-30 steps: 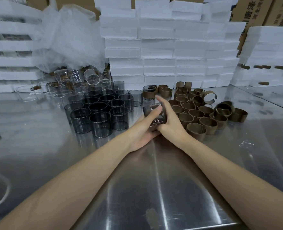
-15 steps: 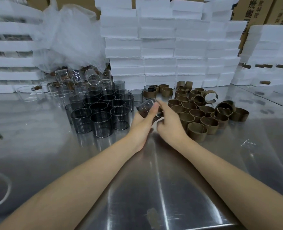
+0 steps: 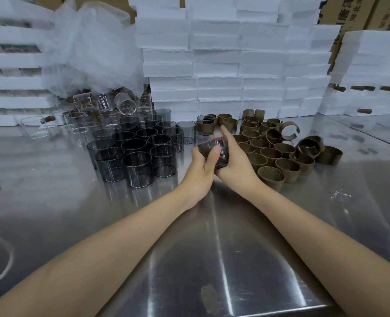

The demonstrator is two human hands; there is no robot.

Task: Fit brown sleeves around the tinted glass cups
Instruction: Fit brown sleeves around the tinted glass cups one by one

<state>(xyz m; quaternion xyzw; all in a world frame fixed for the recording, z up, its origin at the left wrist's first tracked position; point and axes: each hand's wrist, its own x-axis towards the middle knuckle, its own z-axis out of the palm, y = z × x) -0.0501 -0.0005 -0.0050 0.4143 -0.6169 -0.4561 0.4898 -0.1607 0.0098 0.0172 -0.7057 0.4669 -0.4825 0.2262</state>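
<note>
Both hands hold one tinted glass cup, tilted above the steel table. My left hand grips it from the left with the thumb across its front. My right hand wraps it from the right, fingers over its top. Whether a sleeve is on this cup I cannot tell. A cluster of several tinted cups stands upright to the left. Several brown sleeves stand in a group to the right. One sleeved cup stands behind the hands.
Clear glass cups lie and stand at the back left under a crumpled plastic bag. Stacked white foam boxes wall off the back. The table's front edge runs at the lower right.
The cup has been lifted off the table and tilted between both hands. My left thumb now lies across its front.
</note>
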